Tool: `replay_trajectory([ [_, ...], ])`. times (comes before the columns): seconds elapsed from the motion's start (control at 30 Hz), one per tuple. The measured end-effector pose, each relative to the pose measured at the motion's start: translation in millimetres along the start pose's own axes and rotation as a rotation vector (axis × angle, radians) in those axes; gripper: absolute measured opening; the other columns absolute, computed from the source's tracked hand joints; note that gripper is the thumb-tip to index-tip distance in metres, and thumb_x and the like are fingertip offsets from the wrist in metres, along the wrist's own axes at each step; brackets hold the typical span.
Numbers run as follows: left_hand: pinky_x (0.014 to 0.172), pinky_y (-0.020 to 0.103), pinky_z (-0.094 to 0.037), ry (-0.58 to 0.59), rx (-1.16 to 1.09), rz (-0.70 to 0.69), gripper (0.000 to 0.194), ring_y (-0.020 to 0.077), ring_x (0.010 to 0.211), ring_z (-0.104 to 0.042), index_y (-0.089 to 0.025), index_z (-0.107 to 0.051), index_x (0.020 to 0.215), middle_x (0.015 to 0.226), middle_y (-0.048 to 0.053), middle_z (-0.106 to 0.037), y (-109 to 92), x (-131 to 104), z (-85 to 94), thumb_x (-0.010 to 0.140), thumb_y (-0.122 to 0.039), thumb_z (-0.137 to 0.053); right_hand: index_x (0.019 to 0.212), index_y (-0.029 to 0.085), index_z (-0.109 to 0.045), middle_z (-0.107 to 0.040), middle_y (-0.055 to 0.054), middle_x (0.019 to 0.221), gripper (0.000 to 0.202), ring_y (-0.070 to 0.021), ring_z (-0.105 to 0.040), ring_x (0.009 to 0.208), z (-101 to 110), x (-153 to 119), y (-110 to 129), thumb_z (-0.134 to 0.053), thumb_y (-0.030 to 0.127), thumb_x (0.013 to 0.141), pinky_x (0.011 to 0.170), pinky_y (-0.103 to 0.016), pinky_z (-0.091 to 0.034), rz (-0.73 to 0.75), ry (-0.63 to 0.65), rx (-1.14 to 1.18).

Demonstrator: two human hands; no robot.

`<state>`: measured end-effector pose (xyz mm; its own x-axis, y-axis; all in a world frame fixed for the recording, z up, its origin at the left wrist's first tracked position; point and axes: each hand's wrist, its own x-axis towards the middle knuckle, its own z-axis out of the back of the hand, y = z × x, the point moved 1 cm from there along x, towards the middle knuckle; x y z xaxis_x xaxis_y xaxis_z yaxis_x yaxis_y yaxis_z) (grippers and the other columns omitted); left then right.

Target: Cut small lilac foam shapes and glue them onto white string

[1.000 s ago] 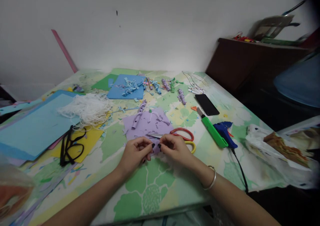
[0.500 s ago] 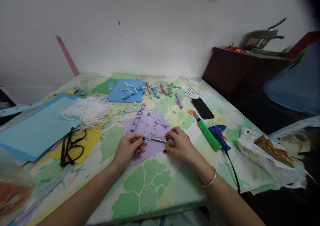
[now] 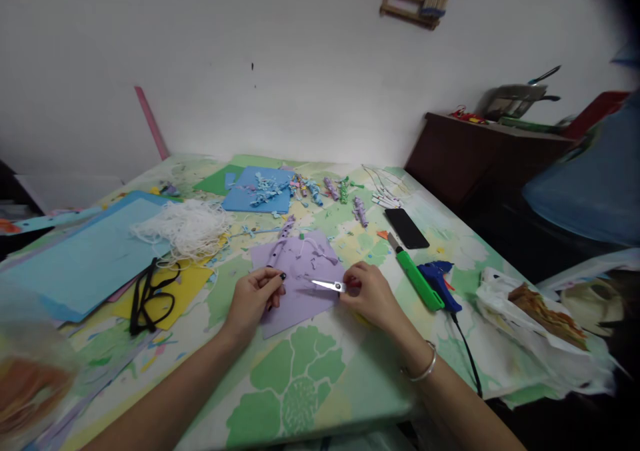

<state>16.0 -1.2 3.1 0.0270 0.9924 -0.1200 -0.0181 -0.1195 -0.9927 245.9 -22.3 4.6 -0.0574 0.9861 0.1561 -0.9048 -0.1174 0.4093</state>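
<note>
A purple foam sheet (image 3: 295,308) lies in front of me, with purple scraps and a thin purple piece on it. My right hand (image 3: 370,294) grips the red and yellow handles of small scissors (image 3: 327,284), whose blades point left over the sheet. At the sheet's left edge, my left hand (image 3: 257,298) is pinched closed, thumb against finger; whatever it holds is too small to make out. A purple rolled piece (image 3: 283,238) lies just beyond it.
A green cutter (image 3: 420,281), blue glue gun (image 3: 440,281) and black phone (image 3: 407,228) lie to the right. White string (image 3: 185,230), black glasses (image 3: 150,298) and light blue sheets (image 3: 90,258) are at left. Small rolled figures (image 3: 360,211) lie farther back.
The scissors have drawn slightly right, away from my left fingers, and their handles are now more covered by my right hand. The camera view has tilted up a little.
</note>
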Motion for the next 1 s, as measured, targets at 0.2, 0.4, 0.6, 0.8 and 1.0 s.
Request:
replay_trajectory([
  [0.2,0.042,0.021,-0.021,0.066,0.251,-0.037,0.022,0.0078,0.040,-0.032,-0.015,-0.062,0.068,0.045,-0.008,-0.040,6,-1,-3.3,0.067,-0.037,-0.063,0.078,0.014,-0.062,-0.062,-0.008,0.081,0.010,-0.0200,-0.058,0.080,17,18,-30,-0.060,0.024,0.081,0.071,-0.031,-0.044,-0.242,-0.078,-0.167],
  [0.4,0.054,0.025,-0.030,0.196,0.565,-0.120,0.014,0.0135,0.051,-0.044,-0.016,-0.065,0.059,0.049,-0.004,-0.048,6,-7,-9.7,0.066,-0.026,-0.058,0.113,0.014,-0.059,-0.060,-0.008,0.115,0.028,-0.0207,-0.061,0.099,11,45,-25,-0.057,0.033,0.092,0.085,-0.041,-0.051,-0.254,-0.023,-0.259],
  [0.6,0.056,0.027,-0.029,0.277,0.793,-0.160,0.015,0.0147,0.054,-0.047,-0.017,-0.055,0.056,0.053,-0.001,-0.051,4,-11,-10.8,0.070,-0.017,-0.052,0.119,0.016,-0.056,-0.059,-0.009,0.120,0.031,-0.0214,-0.061,0.101,-21,91,14,-0.056,0.033,0.093,0.085,-0.042,-0.052,-0.076,0.111,-0.169],
  [0.8,0.056,0.027,-0.028,0.357,0.889,-0.149,0.016,0.0156,0.055,-0.049,-0.017,-0.056,0.057,0.055,0.001,-0.056,6,-14,-11.1,0.072,-0.016,-0.049,0.119,0.016,-0.056,-0.059,-0.009,0.119,0.031,-0.0211,-0.061,0.100,-41,114,20,-0.056,0.032,0.093,0.084,-0.042,-0.053,-0.058,0.205,-0.122],
  [1.0,0.051,0.025,-0.035,0.483,0.847,-0.019,0.032,0.0141,0.044,-0.052,-0.018,-0.054,0.045,0.041,0.000,-0.053,8,-16,-5.6,0.076,-0.023,-0.048,0.118,0.017,-0.057,-0.059,-0.009,0.119,0.030,-0.0207,-0.061,0.100,-36,101,16,-0.056,0.032,0.093,0.084,-0.041,-0.053,0.016,0.226,-0.023],
])
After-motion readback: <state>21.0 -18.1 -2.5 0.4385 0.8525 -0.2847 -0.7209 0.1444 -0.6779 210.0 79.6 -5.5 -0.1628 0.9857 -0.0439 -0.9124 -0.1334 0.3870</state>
